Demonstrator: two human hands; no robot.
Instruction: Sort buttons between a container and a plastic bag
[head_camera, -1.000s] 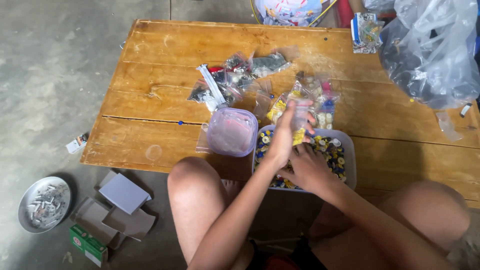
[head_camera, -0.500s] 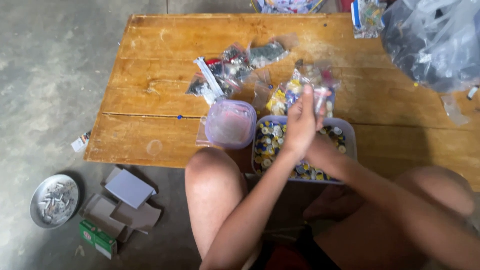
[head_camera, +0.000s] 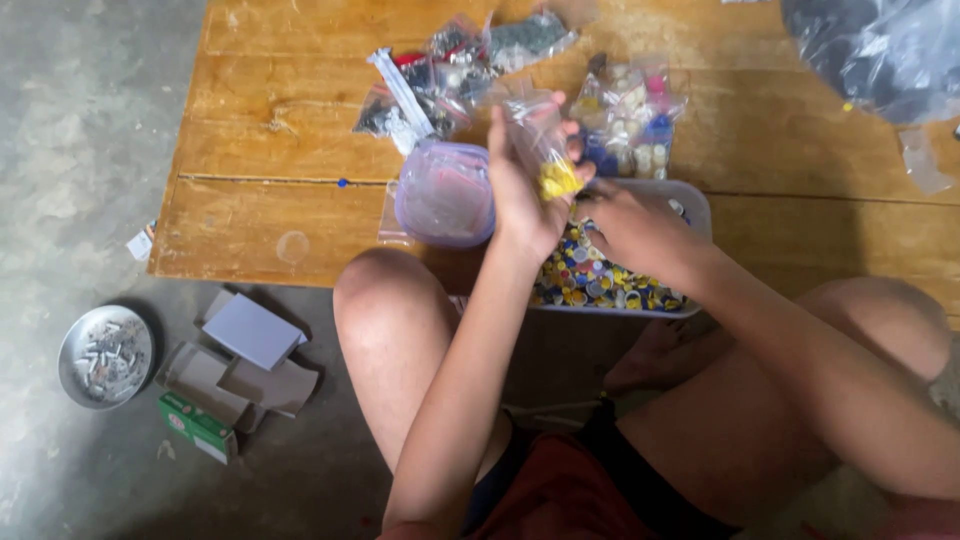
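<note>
**Sorting small caps into a clear bag over a tray**

The person sits low at a long wooden plank surface (head_camera: 280, 215), knees drawn up to its near edge. The left hand (head_camera: 525, 190) is raised and closed around a small clear plastic bag (head_camera: 535, 135), held upright with its mouth upward so that the few yellow pieces (head_camera: 558, 180) gathered at its bottom stay in. The right hand (head_camera: 625, 225) rests low on the shallow pale plastic tray (head_camera: 695, 200), its fingers curled down among the many-coloured round caps (head_camera: 590, 280); whether they pinch a cap cannot be told. The bag hangs just above the tray, probably so that anything dropped falls back among the caps.

One round lilac plastic tub (head_camera: 445, 195) stands just beside the tray on its left. Beyond the hands lie several filled clear bags (head_camera: 630, 110) in a loose cluster; roughly five, though they overlap. On the concrete floor (head_camera: 70, 130) sit one round metal dish (head_camera: 105, 355), one green carton (head_camera: 195, 425) and a few flattened pieces of grey card (head_camera: 250, 330).
</note>
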